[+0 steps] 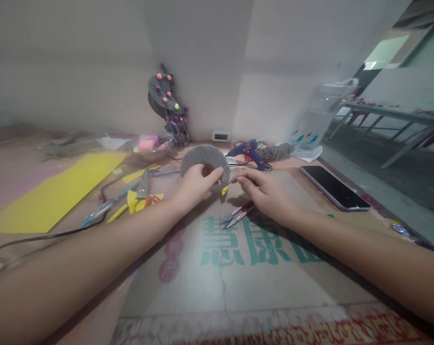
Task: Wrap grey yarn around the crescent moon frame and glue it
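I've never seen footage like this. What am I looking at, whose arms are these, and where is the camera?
There is no machine here: a person works with bare hands, and the single picture comes from a camera worn on their head, looking forward and down. The left hand grips a grey fan-shaped piece, seemingly wrapped in thread; the right hand touches its end. They work over a cardboard sheet with teal lettering. On it lie pink-handled snips; further off are a blue glue gun, a ball of twine, a phone and a yellow sheet.
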### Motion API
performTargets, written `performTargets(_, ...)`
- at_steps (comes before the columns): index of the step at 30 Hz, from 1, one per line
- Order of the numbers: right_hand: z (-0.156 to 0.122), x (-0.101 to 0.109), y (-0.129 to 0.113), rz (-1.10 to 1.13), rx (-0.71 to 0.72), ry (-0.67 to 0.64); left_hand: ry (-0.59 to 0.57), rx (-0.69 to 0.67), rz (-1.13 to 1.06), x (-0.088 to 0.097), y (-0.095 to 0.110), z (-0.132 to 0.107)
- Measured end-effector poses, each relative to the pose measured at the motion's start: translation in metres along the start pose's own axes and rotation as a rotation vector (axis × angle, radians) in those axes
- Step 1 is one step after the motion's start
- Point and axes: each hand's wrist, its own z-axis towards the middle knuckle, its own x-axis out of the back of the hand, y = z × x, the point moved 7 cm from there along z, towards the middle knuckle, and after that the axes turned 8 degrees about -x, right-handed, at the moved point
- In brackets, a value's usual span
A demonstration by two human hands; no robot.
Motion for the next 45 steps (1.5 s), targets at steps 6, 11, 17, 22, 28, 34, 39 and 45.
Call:
performTargets(6,0.014,0.004,0.027,-0.094,-0.131,0.001,0.012,0.018,-0.082,-0.001,-0.001,0.001)
performTargets(11,0.015,0.008,0.024,-0.106,-0.05,0.09,0.016,0.014,-0.047,0.001,-0.004,0.001)
performTargets(17,0.005,0.004,0.022,0.103,-0.141,0.068,0.023,0.036,-0.067,0.002,-0.001,0.0)
performTargets(22,0.005,0.007,0.019,0.155,-0.132,0.11,0.028,0.041,-0.023,0.003,-0.001,0.0)
performTargets(28,0.015,0.039,0.057,0.479,-0.4,0.386,0.027,0.048,-0.011,0.003,-0.006,-0.001)
performTargets(34,0.013,0.017,0.035,0.422,-0.278,0.145,0.022,0.062,-0.018,0.002,-0.004,-0.002)
performTargets(39,0.002,-0.018,0.015,0.3,-0.117,-0.132,-0.005,0.048,0.035,0.003,0.002,-0.002)
performTargets(45,-0.002,-0.03,0.015,0.313,-0.128,-0.283,-0.009,0.027,0.032,0.003,0.002,-0.001)
